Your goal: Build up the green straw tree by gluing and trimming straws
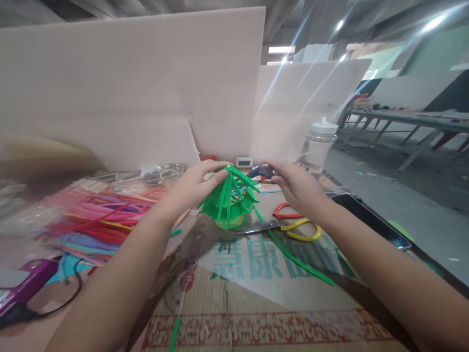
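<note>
My left hand (208, 178) is closed on the top of a green cone-shaped craft piece (229, 200), made of fuzzy pipe-cleaner strips that fan down around a yellowish-green base. My right hand (295, 186) is at the back of the work area, fingers curled at the end of a dark blue tool (259, 172); what lies within the fingers is unclear. Below it, open scissors (273, 225) with one red and one yellow handle loop rest on the board. A long green pipe cleaner (300, 264) crosses under the scissors toward the front right.
Bundles of coloured pipe cleaners (106, 210) lie at left, near a purple device (29, 281) with a black cord. A clear bottle (318, 146) stands back right, a phone (370, 220) in front of it. White panels (146, 73) rise behind a small white clock-like box (244, 162).
</note>
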Motion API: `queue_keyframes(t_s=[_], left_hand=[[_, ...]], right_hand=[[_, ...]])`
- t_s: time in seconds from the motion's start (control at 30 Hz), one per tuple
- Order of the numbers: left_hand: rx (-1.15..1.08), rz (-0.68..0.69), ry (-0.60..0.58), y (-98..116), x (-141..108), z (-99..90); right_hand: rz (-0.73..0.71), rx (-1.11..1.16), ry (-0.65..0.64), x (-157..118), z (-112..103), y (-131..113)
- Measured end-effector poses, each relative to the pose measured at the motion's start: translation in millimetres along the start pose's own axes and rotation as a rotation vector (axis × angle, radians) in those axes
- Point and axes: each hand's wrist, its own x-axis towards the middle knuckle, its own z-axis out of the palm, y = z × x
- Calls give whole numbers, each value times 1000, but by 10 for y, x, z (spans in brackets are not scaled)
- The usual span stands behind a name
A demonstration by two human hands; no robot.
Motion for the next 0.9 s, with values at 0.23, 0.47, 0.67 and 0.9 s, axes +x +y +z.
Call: queue_keyframes(t_s=[0.23, 0.47, 0.67, 0.9], left_hand=[[30, -51, 19, -49, 9, -2], [102, -57, 30, 47, -4, 1], [244, -9, 3, 118, -10, 12], [250, 5, -236, 147, -150, -126]], right_hand=[[73, 193, -139, -66, 142, -298], [442, 676, -355, -150, 440, -630], [528, 798, -299, -175, 528, -698], [627, 889, -389, -170, 591, -702]])
